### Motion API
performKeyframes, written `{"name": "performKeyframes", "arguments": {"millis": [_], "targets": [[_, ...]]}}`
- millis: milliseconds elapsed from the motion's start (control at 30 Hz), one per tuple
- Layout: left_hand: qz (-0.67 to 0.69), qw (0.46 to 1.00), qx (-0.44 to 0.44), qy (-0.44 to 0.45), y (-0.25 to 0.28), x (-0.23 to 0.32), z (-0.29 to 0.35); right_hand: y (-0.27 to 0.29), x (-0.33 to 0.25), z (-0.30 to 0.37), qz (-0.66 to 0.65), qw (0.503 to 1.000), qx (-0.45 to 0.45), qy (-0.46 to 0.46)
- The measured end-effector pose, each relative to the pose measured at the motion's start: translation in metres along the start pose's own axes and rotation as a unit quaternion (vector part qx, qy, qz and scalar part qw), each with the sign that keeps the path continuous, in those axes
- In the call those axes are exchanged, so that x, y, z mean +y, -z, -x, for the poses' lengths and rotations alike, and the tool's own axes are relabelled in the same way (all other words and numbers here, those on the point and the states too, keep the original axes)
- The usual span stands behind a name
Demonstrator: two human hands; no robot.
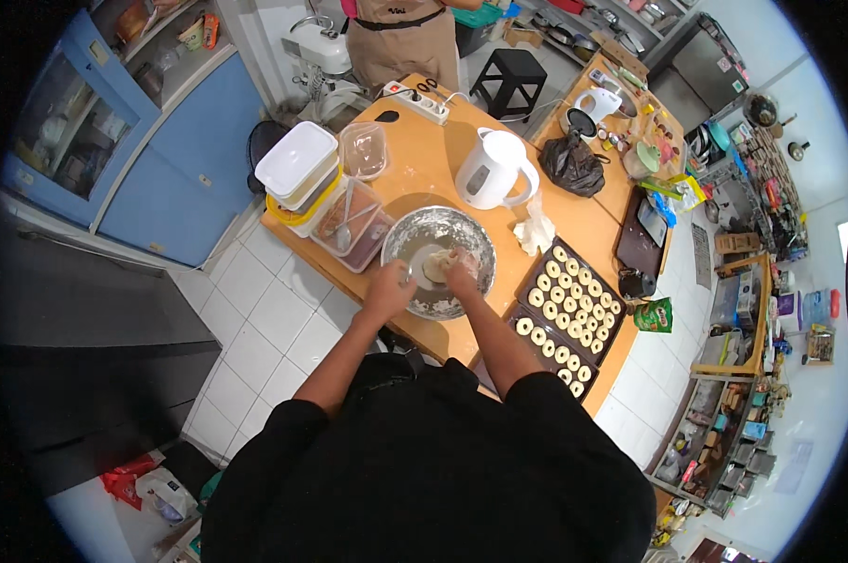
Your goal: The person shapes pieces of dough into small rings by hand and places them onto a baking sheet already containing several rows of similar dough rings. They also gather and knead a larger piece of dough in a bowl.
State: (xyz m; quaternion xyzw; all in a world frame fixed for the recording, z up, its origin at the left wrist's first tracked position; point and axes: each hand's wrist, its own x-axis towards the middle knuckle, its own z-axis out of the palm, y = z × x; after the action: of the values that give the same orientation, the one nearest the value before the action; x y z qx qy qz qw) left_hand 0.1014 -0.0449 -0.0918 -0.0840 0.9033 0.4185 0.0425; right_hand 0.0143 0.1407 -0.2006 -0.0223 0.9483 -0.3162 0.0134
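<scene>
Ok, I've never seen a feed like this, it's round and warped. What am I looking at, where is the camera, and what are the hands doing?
There is no machine here: it is a person working with bare hands. The one picture comes from a wide fisheye camera worn on the person's head, looking down, so straight edges bend near the rim.

The left hand is at the rim of a metal bowl dusted with flour. The right hand presses a lump of dough inside it.

The bowl stands on a wooden table. To the right lie two dark trays of ring-shaped pastries. Behind the bowl stands a white kettle, and to the left are plastic containers, one with a spoon in it. Another person in an apron stands at the far end.
</scene>
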Motion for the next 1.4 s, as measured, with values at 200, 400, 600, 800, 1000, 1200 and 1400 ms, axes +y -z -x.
{"name": "performKeyframes", "arguments": {"millis": [200,400,600,800,1000,1200,1400], "targets": [[0.001,0.995,-0.069,-0.072,-0.085,-0.02,-0.039,-0.003,0.007,-0.015,0.004,0.998,-0.041,-0.048],[0.008,0.983,-0.168,-0.07,-0.126,-0.039,-0.065,0.015,-0.001,-0.008,-0.053,0.998,0.013,0.026],[-0.01,0.984,-0.154,-0.094,-0.127,-0.026,-0.066,0.012,0.006,0.003,-0.057,0.998,0.026,-0.009],[-0.177,0.978,-0.107,-0.001,-0.119,-0.022,-0.065,0.001,-0.01,0.003,0.114,0.988,-0.044,0.091],[-0.195,0.975,-0.108,-0.002,-0.121,-0.009,-0.064,0.005,-0.003,0.01,0.041,0.999,0.002,0.0],[-0.193,0.974,-0.117,0.002,-0.126,-0.008,-0.071,0.021,-0.014,0.013,0.025,0.997,-0.04,-0.064],[-0.199,0.971,-0.135,-0.013,-0.135,-0.026,-0.082,0.033,-0.009,0.018,0.055,0.978,-0.201,0.015]]}}
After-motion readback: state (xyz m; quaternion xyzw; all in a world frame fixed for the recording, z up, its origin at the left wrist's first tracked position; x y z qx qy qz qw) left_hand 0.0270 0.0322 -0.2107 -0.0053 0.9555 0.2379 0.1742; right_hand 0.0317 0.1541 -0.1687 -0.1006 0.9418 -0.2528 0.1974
